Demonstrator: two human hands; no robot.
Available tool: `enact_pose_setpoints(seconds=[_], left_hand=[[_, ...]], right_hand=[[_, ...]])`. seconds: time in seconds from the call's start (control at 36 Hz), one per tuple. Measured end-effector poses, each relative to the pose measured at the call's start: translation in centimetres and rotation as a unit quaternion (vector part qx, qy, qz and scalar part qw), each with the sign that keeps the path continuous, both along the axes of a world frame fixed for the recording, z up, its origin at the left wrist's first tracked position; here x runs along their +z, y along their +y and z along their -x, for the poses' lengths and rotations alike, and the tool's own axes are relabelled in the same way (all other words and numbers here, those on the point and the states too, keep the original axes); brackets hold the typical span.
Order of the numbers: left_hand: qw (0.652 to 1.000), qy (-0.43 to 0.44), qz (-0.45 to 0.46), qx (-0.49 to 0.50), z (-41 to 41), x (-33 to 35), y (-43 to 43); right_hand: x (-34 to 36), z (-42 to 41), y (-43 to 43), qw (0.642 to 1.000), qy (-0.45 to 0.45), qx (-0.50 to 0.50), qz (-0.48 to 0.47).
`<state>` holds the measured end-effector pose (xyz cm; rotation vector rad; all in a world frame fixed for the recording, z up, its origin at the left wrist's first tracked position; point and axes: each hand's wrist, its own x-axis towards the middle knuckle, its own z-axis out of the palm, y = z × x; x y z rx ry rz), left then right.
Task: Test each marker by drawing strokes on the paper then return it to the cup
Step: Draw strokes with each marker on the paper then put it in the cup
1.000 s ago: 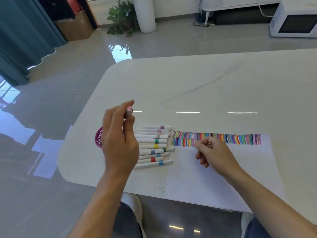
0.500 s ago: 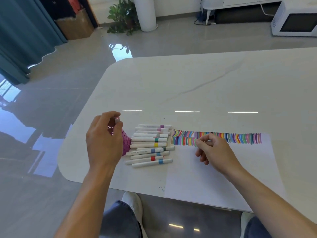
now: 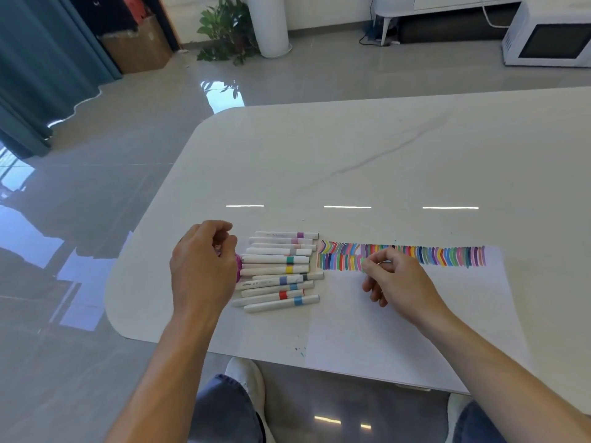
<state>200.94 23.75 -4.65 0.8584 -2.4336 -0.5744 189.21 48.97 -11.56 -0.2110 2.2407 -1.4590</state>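
A white paper (image 3: 399,334) lies on the table with a row of coloured strokes (image 3: 447,255) along its far edge. Several white markers (image 3: 278,270) with coloured bands lie side by side just left of the paper. A pink cup (image 3: 239,266) sits left of them, mostly hidden behind my left hand (image 3: 203,266). That hand is curled over the cup, and a pink marker end (image 3: 218,250) shows between its fingers. My right hand (image 3: 395,278) pinches a marker that is largely hidden, with its tip at the left part of the stroke row.
The white table (image 3: 383,155) has a rounded near-left corner close to the cup. Beyond it on the floor stand a potted plant (image 3: 224,30), a white bin (image 3: 268,24), a cardboard box (image 3: 137,43) and a microwave (image 3: 550,36). My knees are under the front edge.
My left hand came down and to the left with the pink-ended marker, from above the marker row to the cup. My right hand has stayed at the strokes.
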Motion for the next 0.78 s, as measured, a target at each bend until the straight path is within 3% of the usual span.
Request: enact_pose_setpoints(seconds=[0.22, 0.39, 0.5, 0.78], left_hand=[[0.993, 0.014, 0.058, -0.101, 0.7, -0.1, 2.0], [0.941, -0.206, -0.017, -0.267, 1.3, -1.9, 4.8], [0.921, -0.267, 0.005, -0.283, 1.2, -3.1, 5.6], [0.914, -0.280, 0.034, -0.292, 1.7, -4.1, 5.9]], right_hand=[[0.3, 0.1, 0.3, 1.000, -0.002, -0.007, 0.008], [0.3, 0.5, 0.4, 1.000, -0.002, -0.008, 0.007], [0.1, 0.5, 0.5, 1.000, 0.001, -0.010, 0.007], [0.0, 0.6, 0.6, 1.000, 0.006, -0.008, 0.000]])
